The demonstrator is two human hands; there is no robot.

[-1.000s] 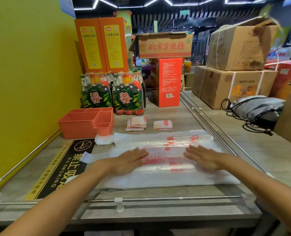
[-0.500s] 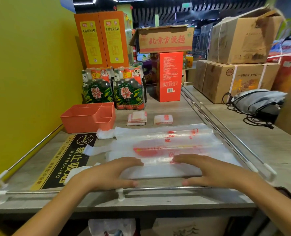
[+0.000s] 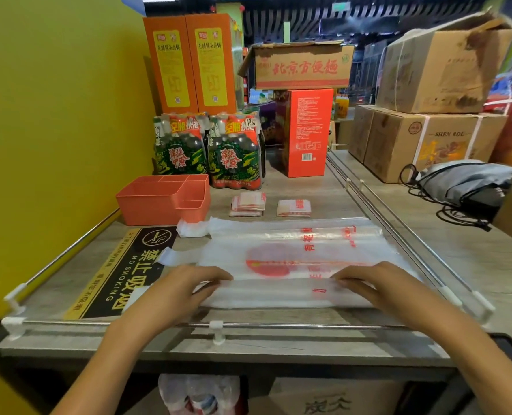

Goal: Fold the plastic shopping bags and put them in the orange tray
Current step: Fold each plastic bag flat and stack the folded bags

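Observation:
A clear plastic shopping bag (image 3: 293, 250) with red print lies flat across the counter, handles toward the left. Its near edge is lifted and turned over into a long strip. My left hand (image 3: 182, 292) pinches that strip at its left part, and my right hand (image 3: 374, 286) pinches it at the right part. The orange tray (image 3: 146, 205), divided into compartments, stands at the far left by the yellow wall, and no bag shows in it. Two small folded bags (image 3: 247, 203) (image 3: 294, 208) lie behind the flat one.
Two shrink-wrapped bottle packs (image 3: 206, 151) and a red box (image 3: 304, 133) stand behind the tray. Cartons (image 3: 422, 145) and a grey drawstring bag (image 3: 464, 181) sit on the right counter. A metal rail (image 3: 278, 325) runs along the near edge, beside a no-smoking sign (image 3: 122, 274).
My hands slid from the bag's middle back to its near edge, took hold of it and turned it over away from me into a strip.

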